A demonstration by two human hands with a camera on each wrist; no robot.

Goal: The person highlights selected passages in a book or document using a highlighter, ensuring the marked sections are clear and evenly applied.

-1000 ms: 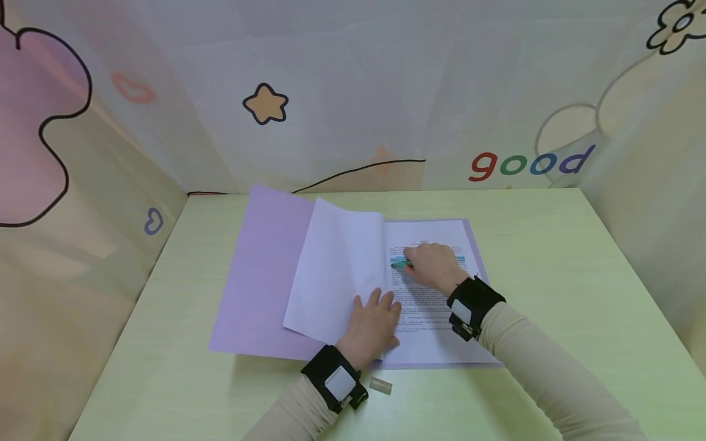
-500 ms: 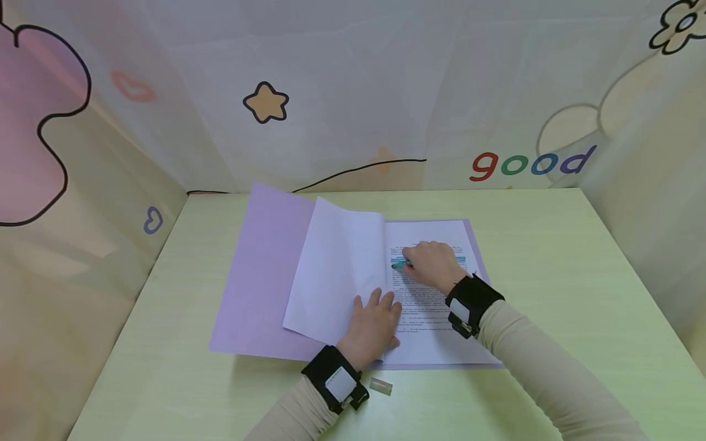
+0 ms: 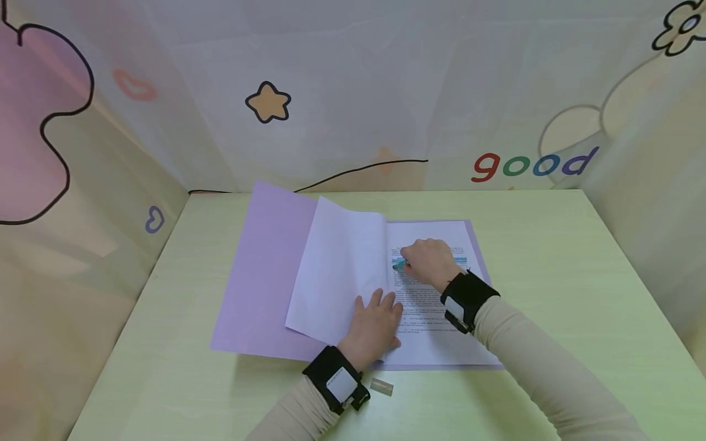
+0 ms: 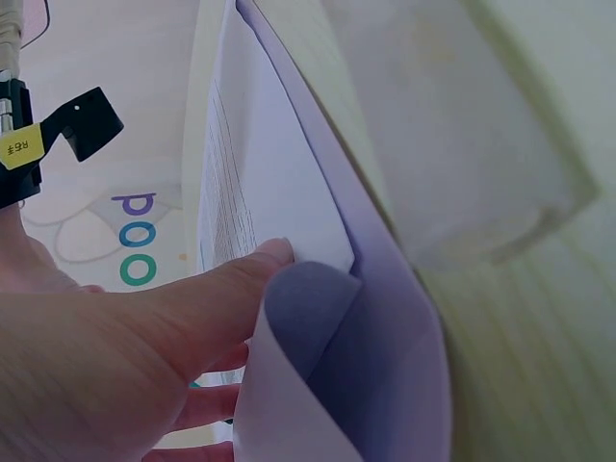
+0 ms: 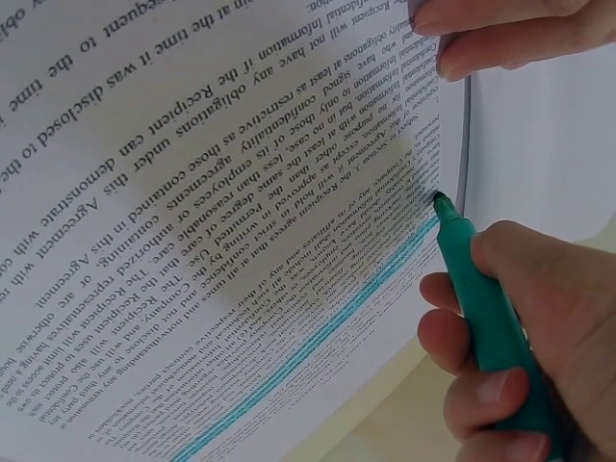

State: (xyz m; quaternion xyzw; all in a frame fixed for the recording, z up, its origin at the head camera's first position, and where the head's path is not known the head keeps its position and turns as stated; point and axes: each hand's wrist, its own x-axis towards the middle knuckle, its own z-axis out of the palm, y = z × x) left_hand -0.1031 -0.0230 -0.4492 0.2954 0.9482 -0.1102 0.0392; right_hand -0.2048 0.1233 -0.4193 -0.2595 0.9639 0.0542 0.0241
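My right hand [image 3: 431, 264] pinches a green highlighter [image 5: 500, 337] over the printed page [image 3: 425, 343]. In the right wrist view its dark tip meets the paper at the text's margin beside the fold, close to the end of a blue highlighted line [image 5: 318, 337]. The left hand [image 3: 372, 324] lies with fingers spread across the fold, resting on the turned-over sheet [image 3: 336, 269] and the printed page's edge. In the left wrist view, the left thumb [image 4: 260, 265] touches the paper near the curled lower corner of the turned sheet.
Under the pages lies an opened purple folder [image 3: 259, 282], its cover spread to the left. A small translucent cap [image 3: 382, 386] is on the table [image 3: 165, 367] just in front of the folder, near the left wrist. A printed curtain [image 3: 353, 92] stands behind the table.
The right wrist has shifted slightly left and up, while the highlighter tip stays by the text's left margin. My left hand keeps its place on the pages.
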